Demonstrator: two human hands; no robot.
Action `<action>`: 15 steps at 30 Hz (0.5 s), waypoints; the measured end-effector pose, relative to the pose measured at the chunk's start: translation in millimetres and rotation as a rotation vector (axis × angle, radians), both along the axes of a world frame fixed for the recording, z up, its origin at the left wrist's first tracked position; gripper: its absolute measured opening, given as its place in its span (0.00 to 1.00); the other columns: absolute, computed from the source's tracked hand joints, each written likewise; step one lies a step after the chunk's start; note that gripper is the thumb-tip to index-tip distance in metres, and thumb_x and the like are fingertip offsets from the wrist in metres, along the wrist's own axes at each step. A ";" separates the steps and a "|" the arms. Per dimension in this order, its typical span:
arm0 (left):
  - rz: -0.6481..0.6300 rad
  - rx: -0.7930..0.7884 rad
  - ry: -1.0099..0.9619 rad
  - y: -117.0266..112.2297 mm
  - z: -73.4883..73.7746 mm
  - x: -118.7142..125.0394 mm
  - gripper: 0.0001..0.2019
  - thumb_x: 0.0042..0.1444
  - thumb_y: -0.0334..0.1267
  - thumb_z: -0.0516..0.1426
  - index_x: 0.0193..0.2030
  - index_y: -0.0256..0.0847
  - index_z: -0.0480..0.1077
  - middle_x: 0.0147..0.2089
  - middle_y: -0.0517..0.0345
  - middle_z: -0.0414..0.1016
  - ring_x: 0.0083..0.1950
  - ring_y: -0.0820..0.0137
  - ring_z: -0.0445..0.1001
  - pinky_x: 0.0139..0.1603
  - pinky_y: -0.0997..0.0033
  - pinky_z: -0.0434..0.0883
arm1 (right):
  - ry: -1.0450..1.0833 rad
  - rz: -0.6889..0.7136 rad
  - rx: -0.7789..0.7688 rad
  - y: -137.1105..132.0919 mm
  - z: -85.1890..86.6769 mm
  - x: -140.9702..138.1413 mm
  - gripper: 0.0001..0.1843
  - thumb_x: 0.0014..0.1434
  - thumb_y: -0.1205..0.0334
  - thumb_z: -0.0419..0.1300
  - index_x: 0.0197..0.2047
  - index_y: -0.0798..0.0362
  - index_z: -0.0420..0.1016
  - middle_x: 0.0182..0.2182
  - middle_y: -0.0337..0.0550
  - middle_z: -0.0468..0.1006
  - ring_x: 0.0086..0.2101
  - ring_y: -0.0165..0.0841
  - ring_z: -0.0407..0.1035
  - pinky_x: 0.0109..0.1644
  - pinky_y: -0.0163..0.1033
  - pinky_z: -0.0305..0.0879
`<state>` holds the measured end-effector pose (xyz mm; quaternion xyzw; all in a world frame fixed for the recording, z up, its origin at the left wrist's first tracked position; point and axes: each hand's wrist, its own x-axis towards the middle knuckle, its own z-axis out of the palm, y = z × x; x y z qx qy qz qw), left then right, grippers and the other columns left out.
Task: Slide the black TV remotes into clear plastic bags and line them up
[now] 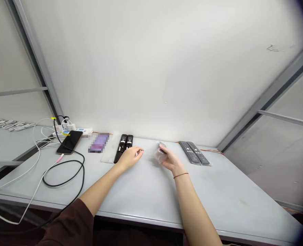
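My left hand (130, 158) is loosely curled over the table, with a gap between thumb and fingers and nothing visible in it. It partly covers two black remote controls (123, 143) lying side by side, backs up, their battery compartments uncovered. My right hand (172, 160) is closed around a crumpled clear plastic bag (160, 156) with something dark in it; the fingers hide most of its contents. To the right of that hand, two dark remote controls (194, 153) in clear plastic lie with their buttons up.
On the left are a black phone (69, 142), a power strip (86, 132) with chargers, and a looped black cable (64, 185). A pixelated purple item (99, 142) lies near the remotes. A white wall (151, 68) backs the grey table (146, 198); metal frames flank it.
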<state>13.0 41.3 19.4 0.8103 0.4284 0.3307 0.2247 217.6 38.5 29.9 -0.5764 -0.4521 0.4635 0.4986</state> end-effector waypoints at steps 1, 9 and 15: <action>0.057 -0.054 -0.111 1.8 -1.2 2.1 0.16 0.61 0.44 0.47 0.47 0.40 0.71 0.45 0.52 0.74 0.41 0.68 0.71 0.47 0.69 0.67 | 0.074 0.057 -0.003 -3.7 2.8 -8.2 0.15 0.53 0.49 0.57 0.27 0.52 0.63 0.24 0.41 0.69 0.27 0.32 0.69 0.33 0.38 0.67; 0.051 -0.748 -1.003 7.5 5.7 12.0 0.23 0.63 0.50 0.43 0.47 0.35 0.69 0.47 0.44 0.75 0.45 0.66 0.75 0.43 0.68 0.71 | 0.263 0.449 0.042 -29.8 2.7 -63.8 0.25 0.46 0.58 0.68 0.47 0.51 0.69 0.36 0.42 0.75 0.32 0.32 0.70 0.33 0.36 0.67; 0.107 -0.668 -1.249 1.8 12.8 14.9 0.15 0.59 0.47 0.52 0.42 0.37 0.67 0.40 0.50 0.77 0.35 0.69 0.76 0.36 0.70 0.73 | 0.094 0.516 0.096 -32.3 -7.6 -83.7 0.30 0.47 0.55 0.68 0.53 0.52 0.67 0.47 0.47 0.75 0.46 0.41 0.69 0.49 0.45 0.66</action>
